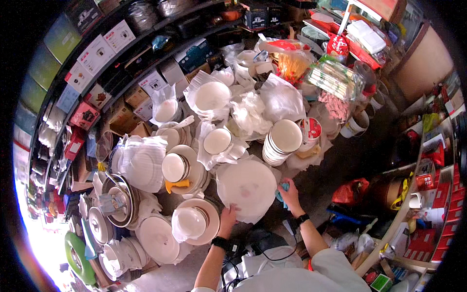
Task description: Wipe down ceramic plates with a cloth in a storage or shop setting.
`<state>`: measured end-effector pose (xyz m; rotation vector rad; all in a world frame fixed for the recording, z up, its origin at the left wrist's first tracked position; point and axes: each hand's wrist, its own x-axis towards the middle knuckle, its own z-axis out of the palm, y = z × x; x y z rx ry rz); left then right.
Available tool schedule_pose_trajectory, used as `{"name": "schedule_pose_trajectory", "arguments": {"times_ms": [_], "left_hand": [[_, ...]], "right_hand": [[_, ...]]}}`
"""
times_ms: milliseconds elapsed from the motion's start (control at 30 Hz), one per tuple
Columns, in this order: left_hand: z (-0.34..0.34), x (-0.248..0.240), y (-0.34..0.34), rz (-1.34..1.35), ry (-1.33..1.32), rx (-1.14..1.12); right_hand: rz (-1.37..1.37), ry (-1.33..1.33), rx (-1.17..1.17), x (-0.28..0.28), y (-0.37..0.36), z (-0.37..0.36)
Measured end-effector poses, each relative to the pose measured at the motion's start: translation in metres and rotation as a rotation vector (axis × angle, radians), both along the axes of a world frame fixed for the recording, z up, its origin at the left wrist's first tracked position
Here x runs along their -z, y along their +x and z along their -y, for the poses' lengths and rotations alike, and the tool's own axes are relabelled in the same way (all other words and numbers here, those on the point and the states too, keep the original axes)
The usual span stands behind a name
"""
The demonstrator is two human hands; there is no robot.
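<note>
A large round white plate (246,187) with thin white wrapping about its edge lies in front of me. My left hand (227,220) grips its near left rim. Just off its right edge, my right hand (290,195) is closed on a bunched blue cloth (280,193). Past the plate stands a stack of white bowls (284,138), and a bowl in foam wrap (218,141) sits to the stack's left. Left of my left hand, a wrapped white bowl (188,223) rests on larger dishes (210,214).
Wrapped crockery (212,96) and a foam-wrapped plate stack (142,163) crowd the far and left sides. An orange tool (176,186) lies by small stacked bowls (174,167). Boxed goods (96,54) fill shelves at left; a red bag (350,191) sits at right.
</note>
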<state>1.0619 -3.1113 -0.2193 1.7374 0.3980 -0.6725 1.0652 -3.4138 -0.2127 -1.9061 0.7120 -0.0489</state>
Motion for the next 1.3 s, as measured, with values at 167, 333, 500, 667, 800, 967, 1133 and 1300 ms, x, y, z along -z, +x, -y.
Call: {"name": "schedule_pose_trajectory", "arguments": {"times_ms": [167, 333, 500, 667, 800, 967, 1133, 1300], "left_hand": [[-0.004, 0.014, 0.0, 0.05, 0.105, 0.057], [0.004, -0.017, 0.004, -0.048, 0.044, -0.072], [0.02, -0.021, 0.005, 0.225, 0.257, -0.141], [0.021, 0.002, 0.008, 0.432, 0.258, -0.186], [0.048, -0.027, 0.003, 0.585, 0.501, -0.165], [0.073, -0.078, -0.002, 0.721, 0.706, 0.075], [0.075, -0.064, 0.001, 0.688, 0.633, 0.443], [0.066, -0.042, 0.008, 0.672, 0.95, 0.41]], "right_hand": [[0.042, -0.038, 0.114, 0.032, 0.021, 0.007], [0.076, 0.323, 0.228, 0.054, 0.023, 0.012], [0.119, 0.651, 0.366, 0.02, -0.01, 0.002], [0.098, 0.719, 0.459, -0.008, -0.036, -0.024], [0.105, 0.737, 0.374, -0.013, -0.049, -0.037], [0.057, 0.734, 0.341, -0.014, -0.062, -0.04], [-0.259, 0.796, -0.114, -0.032, -0.07, -0.014], [-0.076, 0.295, -0.345, -0.053, -0.056, -0.017]]}}
